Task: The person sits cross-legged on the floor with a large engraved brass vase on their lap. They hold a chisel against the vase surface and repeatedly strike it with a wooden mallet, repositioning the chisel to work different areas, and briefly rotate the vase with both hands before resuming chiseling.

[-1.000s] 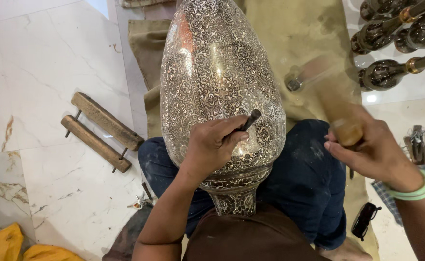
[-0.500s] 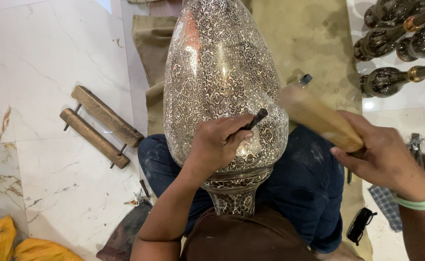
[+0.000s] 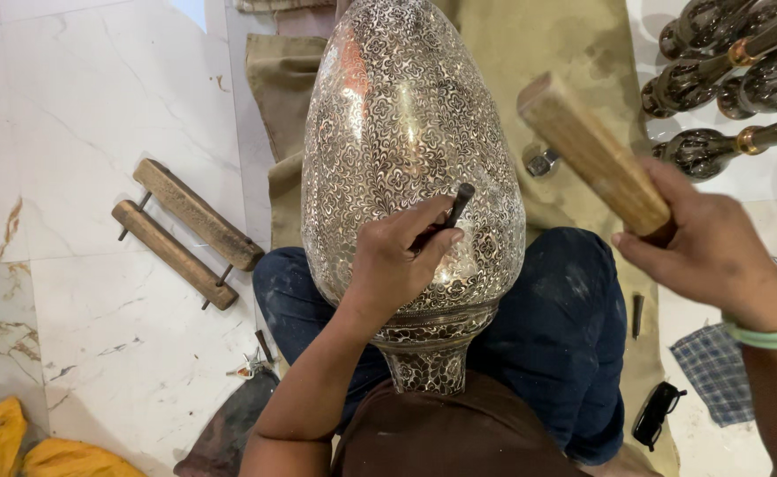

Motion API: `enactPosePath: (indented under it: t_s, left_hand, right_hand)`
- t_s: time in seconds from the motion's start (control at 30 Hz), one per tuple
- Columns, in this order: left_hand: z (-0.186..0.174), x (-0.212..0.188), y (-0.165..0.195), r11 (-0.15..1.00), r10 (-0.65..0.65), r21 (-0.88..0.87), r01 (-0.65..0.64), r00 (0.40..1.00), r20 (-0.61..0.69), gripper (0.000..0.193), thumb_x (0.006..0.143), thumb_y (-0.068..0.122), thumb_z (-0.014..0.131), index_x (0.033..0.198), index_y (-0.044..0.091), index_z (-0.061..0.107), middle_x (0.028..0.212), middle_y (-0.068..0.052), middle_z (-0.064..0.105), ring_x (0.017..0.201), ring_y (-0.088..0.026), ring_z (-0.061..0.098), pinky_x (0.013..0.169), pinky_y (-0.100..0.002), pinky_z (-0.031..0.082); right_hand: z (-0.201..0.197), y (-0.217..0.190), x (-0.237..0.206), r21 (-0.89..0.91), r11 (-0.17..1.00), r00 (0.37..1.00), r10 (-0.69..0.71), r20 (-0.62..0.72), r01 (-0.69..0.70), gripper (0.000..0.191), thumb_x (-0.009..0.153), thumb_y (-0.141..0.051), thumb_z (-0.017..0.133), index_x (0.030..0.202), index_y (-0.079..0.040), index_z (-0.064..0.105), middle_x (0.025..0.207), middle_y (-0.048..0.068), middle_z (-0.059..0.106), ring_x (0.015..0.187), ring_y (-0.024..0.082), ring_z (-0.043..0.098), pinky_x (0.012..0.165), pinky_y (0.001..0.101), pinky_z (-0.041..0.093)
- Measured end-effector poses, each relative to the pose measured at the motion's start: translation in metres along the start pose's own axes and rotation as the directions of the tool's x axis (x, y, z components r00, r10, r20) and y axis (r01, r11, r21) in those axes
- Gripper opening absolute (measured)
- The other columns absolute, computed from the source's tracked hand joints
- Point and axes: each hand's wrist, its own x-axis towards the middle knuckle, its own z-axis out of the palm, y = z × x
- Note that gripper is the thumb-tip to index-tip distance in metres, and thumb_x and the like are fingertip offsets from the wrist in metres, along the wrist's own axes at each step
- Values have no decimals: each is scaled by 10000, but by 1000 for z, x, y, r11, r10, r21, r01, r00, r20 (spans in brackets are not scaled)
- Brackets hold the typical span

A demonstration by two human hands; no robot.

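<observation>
A big silver vase lies across the person's lap, on the blue trousers. Its fat body points away and its narrow neck sits close to the person's belly. Tiny flower and leaf patterns cover almost all of the metal that shows.

The left hand is clenched around a thin dark chisel. The chisel's tip rests on the lower side of the vase, and its blunt top sticks up. The right hand grips a wooden mallet tight. The mallet is up in the air, off to the right of the chisel and not touching it.

The pattern looks nearly finished on this side. I think only small touches are left near the chisel, but the shine makes it hard to see bare spots, and the far side is hidden.

On the marble floor to the left lie two wooden bars. More dark metal pieces lie at the top right, and a brown cloth is under the vase.
</observation>
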Motion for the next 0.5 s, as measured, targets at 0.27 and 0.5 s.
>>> enactPosePath:
  t_s: [0.27,0.5]
  left_hand:
    - [-1,3,-3,1000,-6,-17,7,1000,13,337,883,129,821,1199,72,716,917,-100,783,713,-157,775,603,-286,583]
    - [-1,12,-6,996,-56,-58,60,995,77,371,868,155,820,1217,77,718,850,-101,775,678,-144,760,600,-279,575]
  right_hand:
    - [-12,-7,10,-21,993,993,-114,11,114,792,730,-139,798,1472,-143,524,839,118,750,672,239,715,598,354,604]
    - [7,19,-3,-25,1000,1000,-6,-1,6,792,764,-170,826,1496,-210,525,764,143,727,668,259,704,642,354,573]
